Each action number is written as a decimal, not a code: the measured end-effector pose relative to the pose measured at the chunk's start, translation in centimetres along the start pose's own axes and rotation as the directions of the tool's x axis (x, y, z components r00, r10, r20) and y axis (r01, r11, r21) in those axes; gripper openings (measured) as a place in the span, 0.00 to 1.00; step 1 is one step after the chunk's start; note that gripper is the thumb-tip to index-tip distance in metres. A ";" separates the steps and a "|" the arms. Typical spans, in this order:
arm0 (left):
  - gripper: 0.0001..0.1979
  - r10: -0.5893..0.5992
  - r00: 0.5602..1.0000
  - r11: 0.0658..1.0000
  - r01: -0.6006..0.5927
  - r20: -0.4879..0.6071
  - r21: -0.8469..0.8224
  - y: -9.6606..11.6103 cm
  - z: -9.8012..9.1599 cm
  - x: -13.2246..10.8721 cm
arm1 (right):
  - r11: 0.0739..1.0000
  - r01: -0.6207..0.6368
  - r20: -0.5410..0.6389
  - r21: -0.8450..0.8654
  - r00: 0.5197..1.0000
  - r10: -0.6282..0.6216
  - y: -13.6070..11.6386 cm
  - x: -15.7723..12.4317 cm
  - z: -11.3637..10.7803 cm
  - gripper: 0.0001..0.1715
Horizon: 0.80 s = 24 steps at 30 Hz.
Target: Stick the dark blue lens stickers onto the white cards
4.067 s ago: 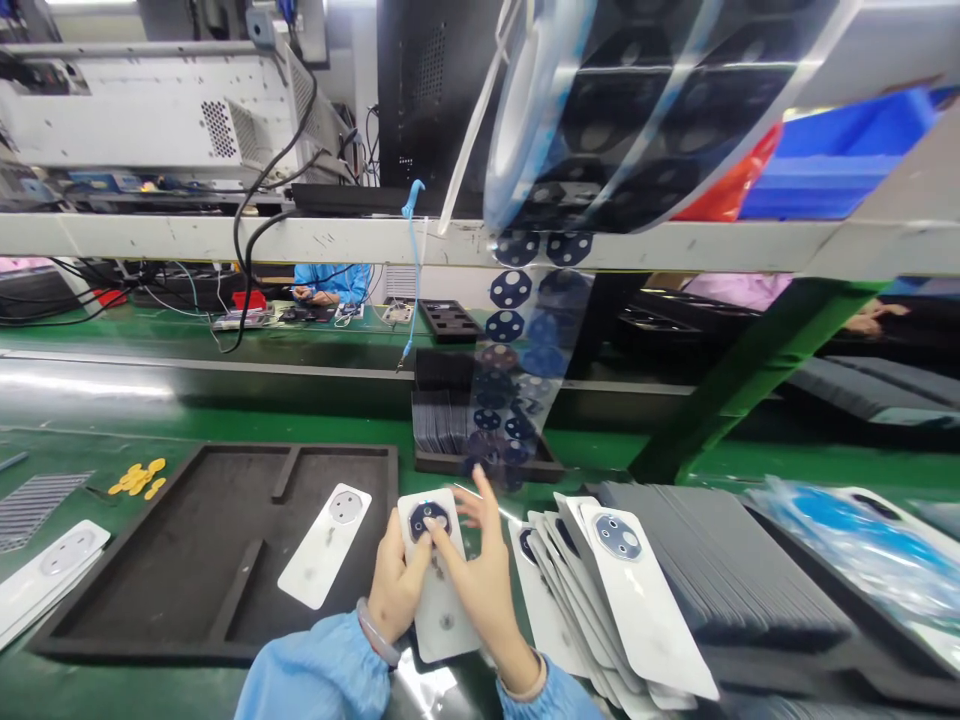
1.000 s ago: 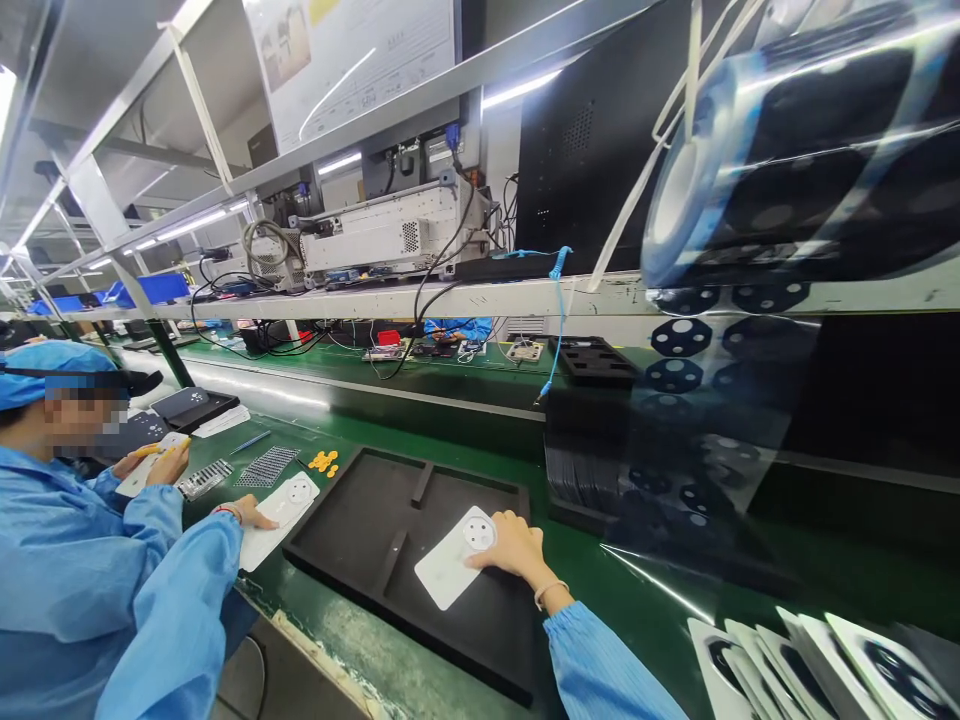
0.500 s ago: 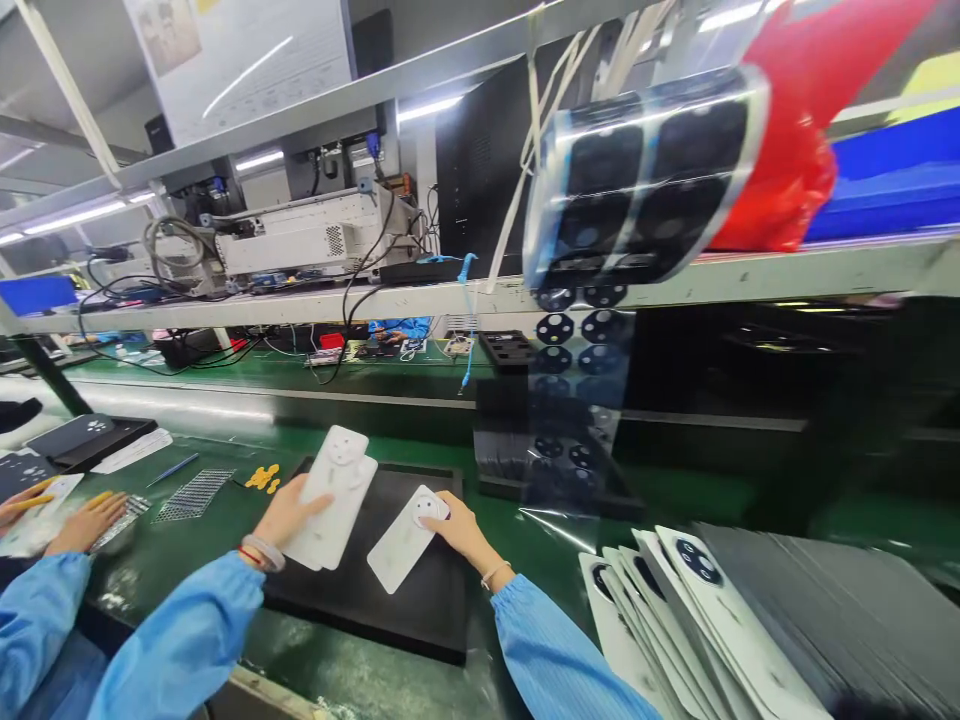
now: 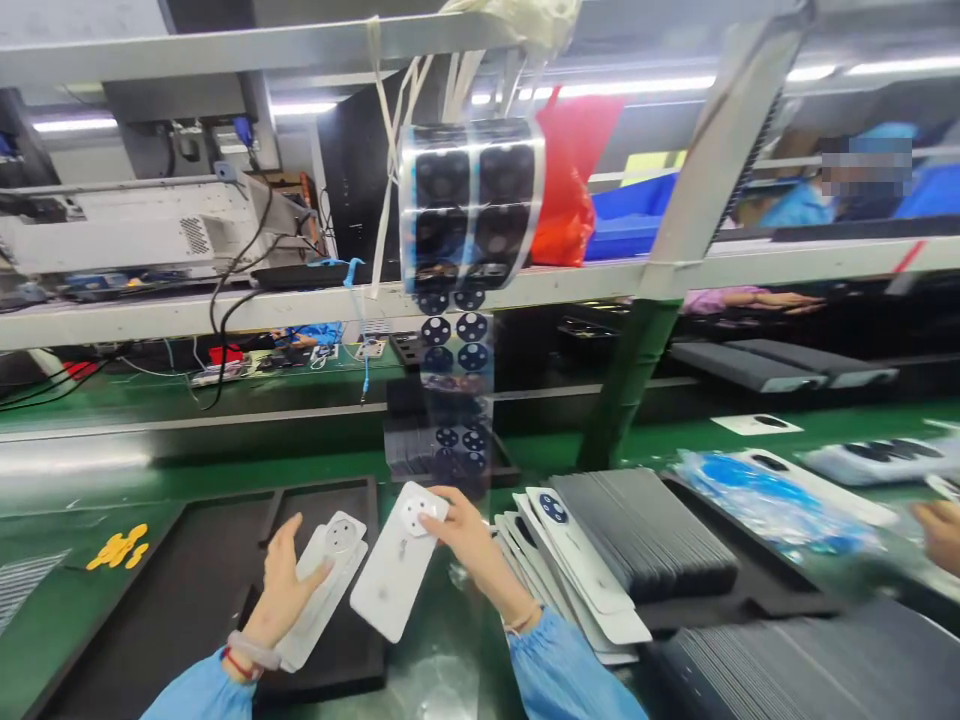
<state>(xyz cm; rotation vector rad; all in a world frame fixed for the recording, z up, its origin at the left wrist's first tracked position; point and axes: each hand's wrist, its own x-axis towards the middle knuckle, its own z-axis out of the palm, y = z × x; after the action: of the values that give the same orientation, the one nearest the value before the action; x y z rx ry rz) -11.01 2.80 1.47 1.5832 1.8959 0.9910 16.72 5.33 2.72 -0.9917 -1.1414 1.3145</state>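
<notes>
My left hand [image 4: 281, 590] is around the left edge of two overlapping white phone back covers [image 4: 328, 592], above the black tray [image 4: 210, 560]. Its thumb lies over them and its index finger sticks up apart; the remaining fingers are partly hidden. My right hand [image 4: 469, 540] pinches the top right corner of another white phone back cover [image 4: 390, 590], its thumb beside the round camera area. This cover is tilted, just right of the other two and over the tray's right edge. Right of my right hand leans a row of white covers [image 4: 577, 560] with dark round camera plates.
A clear strip of dark round camera films [image 4: 455, 400] hangs from a roll [image 4: 471, 200] on the shelf. Dark stacked panels [image 4: 645, 530] stand at right, near a blue plastic bag [image 4: 772, 500]. Orange pieces [image 4: 118, 548] lie at left. Another person's hand [image 4: 941, 530] shows at far right.
The view has swung right, showing more of the stacks there. My right hand has carried its cover from over the tray to its right edge. My left index finger has lifted away.
</notes>
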 end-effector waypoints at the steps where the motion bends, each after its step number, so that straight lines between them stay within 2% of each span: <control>1: 0.36 -0.009 0.992 0.994 0.023 0.125 -0.110 1.4 0.4 -0.1 | 1.000 -0.013 0.047 0.016 0.999 0.013 0.3 -0.1 0.7 0.32; 2: 0.34 -0.012 0.964 0.976 0.068 0.265 -0.205 2.9 0.9 -0.1 | 0.999 -0.022 0.096 0.027 0.995 0.019 0.7 -0.2 1.4 0.33; 3: 0.33 0.000 0.932 0.958 0.104 0.362 -0.268 4.3 1.6 0.0 | 1.000 -0.016 0.126 0.027 0.992 0.012 0.9 -0.1 2.0 0.34; 4: 0.32 0.014 0.901 0.940 0.135 0.433 -0.313 5.6 2.3 0.1 | 1.000 0.012 0.119 0.008 0.993 -0.013 1.1 0.1 2.4 0.34; 5: 0.31 0.022 0.876 0.922 0.169 0.481 -0.348 6.7 3.2 0.3 | 0.997 0.063 0.053 -0.042 0.997 -0.060 1.2 0.5 2.4 0.32; 6: 0.29 0.028 0.873 0.900 0.190 0.487 -0.393 7.5 4.2 0.6 | 0.984 0.120 -0.062 -0.129 0.990 -0.129 1.2 0.9 2.1 0.30; 7: 0.28 0.033 0.879 0.875 0.204 0.475 -0.438 8.0 5.1 0.8 | 0.954 0.159 -0.202 -0.255 0.956 -0.213 1.2 1.4 1.4 0.28; 8: 0.27 0.033 0.893 0.849 0.213 0.450 -0.484 8.2 6.0 1.1 | 0.905 0.153 -0.333 -0.396 0.895 -0.297 1.2 1.9 0.5 0.28; 9: 0.27 0.030 0.907 0.822 0.217 0.420 -0.526 8.1 6.8 1.2 | 0.848 0.097 -0.430 -0.521 0.829 -0.359 1.3 2.4 -0.7 0.28; 10: 0.28 0.023 0.918 0.799 0.221 0.395 -0.559 7.9 7.5 1.3 | 0.792 0.012 -0.485 -0.611 0.785 -0.386 1.4 2.9 -1.9 0.31; 11: 0.32 0.017 0.926 0.780 0.224 0.377 -0.585 7.5 8.0 1.4 | 0.745 -0.078 -0.509 -0.662 0.776 -0.372 1.7 3.4 -3.1 0.36; 13: 0.39 0.011 0.943 0.763 0.208 0.333 -0.612 6.6 8.8 1.3 | 0.709 -0.179 -0.497 -0.682 0.825 -0.269 2.4 4.3 -5.0 0.43; 14: 0.40 0.015 0.955 0.775 0.177 0.297 -0.607 6.0 9.1 1.4 | 0.727 -0.178 -0.466 -0.663 0.858 -0.216 2.7 4.6 -5.6 0.45; 16: 0.31 0.046 0.979 0.841 0.068 0.196 -0.536 4.9 9.3 1.5 | 0.811 -0.088 -0.385 -0.579 0.906 -0.177 3.3 5.0 -6.3 0.44; 18: 0.18 0.096 0.993 0.919 -0.062 0.069 -0.390 3.9 9.3 1.7 | 0.890 0.048 -0.305 -0.453 0.930 -0.205 3.5 4.8 -6.2 0.37; 21: 0.19 0.147 0.982 0.966 -0.168 -0.115 -0.198 3.2 9.1 1.7 | 0.957 0.156 -0.176 -0.245 0.963 -0.202 2.8 3.4 -5.6 0.30; 23: 0.21 0.158 0.978 0.966 -0.182 -0.138 -0.184 3.5 9.0 1.3 | 0.982 0.141 -0.065 -0.128 0.987 -0.150 2.0 2.1 -5.2 0.31; 24: 0.22 0.161 0.981 0.960 -0.181 -0.104 -0.216 3.8 8.9 1.1 | 0.988 0.125 -0.004 -0.087 0.992 -0.126 1.6 1.4 -5.0 0.31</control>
<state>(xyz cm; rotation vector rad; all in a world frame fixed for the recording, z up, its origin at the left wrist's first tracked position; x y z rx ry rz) -2.26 6.13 -1.08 1.6123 1.6527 1.3167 21.23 7.20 0.29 -0.9708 -1.2423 1.1675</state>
